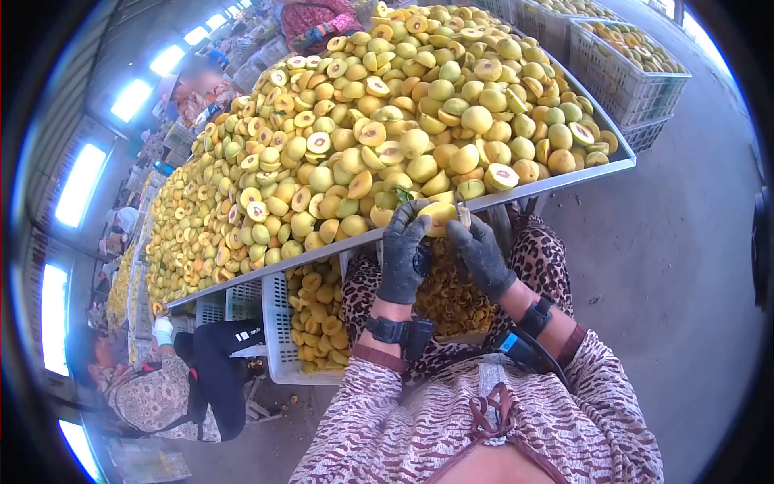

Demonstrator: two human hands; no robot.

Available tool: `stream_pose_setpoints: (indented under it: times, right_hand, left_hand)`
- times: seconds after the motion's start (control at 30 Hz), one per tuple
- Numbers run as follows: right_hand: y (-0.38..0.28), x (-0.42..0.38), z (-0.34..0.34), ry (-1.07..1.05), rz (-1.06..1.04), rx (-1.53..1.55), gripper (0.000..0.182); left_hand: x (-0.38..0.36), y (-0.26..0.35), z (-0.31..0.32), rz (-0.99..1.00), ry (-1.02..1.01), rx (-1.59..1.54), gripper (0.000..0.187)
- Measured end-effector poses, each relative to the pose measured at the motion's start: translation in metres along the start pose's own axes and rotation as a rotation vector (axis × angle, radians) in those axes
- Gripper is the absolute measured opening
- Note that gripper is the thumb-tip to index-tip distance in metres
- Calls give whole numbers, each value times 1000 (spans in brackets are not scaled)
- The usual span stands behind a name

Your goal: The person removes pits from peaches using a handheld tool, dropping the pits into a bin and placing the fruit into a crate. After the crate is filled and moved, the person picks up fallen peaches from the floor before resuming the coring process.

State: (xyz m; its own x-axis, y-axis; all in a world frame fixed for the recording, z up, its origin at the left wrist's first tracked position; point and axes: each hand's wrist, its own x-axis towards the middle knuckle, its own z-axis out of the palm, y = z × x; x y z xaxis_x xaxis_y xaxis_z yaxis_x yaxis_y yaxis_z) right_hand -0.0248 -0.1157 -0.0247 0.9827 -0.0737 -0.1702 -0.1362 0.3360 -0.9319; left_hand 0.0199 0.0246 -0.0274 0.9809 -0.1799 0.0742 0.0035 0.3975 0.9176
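Both of my hands wear dark grey gloves and meet just over the near edge of a metal-rimmed table. Between them is a cut yellow fruit half, its flat side up. The fingers of my left hand are wrapped round its left side. My right hand is closed on a small tool at the fruit's right edge; its shape is partly hidden by the fingers. Halved yellow fruits are heaped on the table beyond, some showing brown centres.
A white crate of peeled-looking fruit pieces stands below the table at left. Brown scraps lie between my knees. Stacked crates of fruit stand at the back right. Co-workers sit at the left and behind the heap.
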Motion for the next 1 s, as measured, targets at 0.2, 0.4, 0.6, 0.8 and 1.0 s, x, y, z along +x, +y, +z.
stream_pose_setpoints:
  times: [0.2,0.4,0.6,0.8,1.0]
  right_hand:
    - [-16,-6,-18,-25,-75,-122,19]
    - [14,-36,-35,-184,-108,-406,20]
    - [-10,-45,-29,-171,-304,-594,23]
    - [-14,-45,-31,-235,-349,-803,21]
    - [-21,-49,-45,-504,174,-196,21]
  left_hand:
    - [-9,-6,11,588,-165,925,31]
    - [-12,-21,28,-261,-88,-623,46]
    - [-19,-2,32,-347,-69,-514,51]
    - [-20,-4,24,-330,-138,-610,53]
    - [-22,11,26,-355,-175,-470,53]
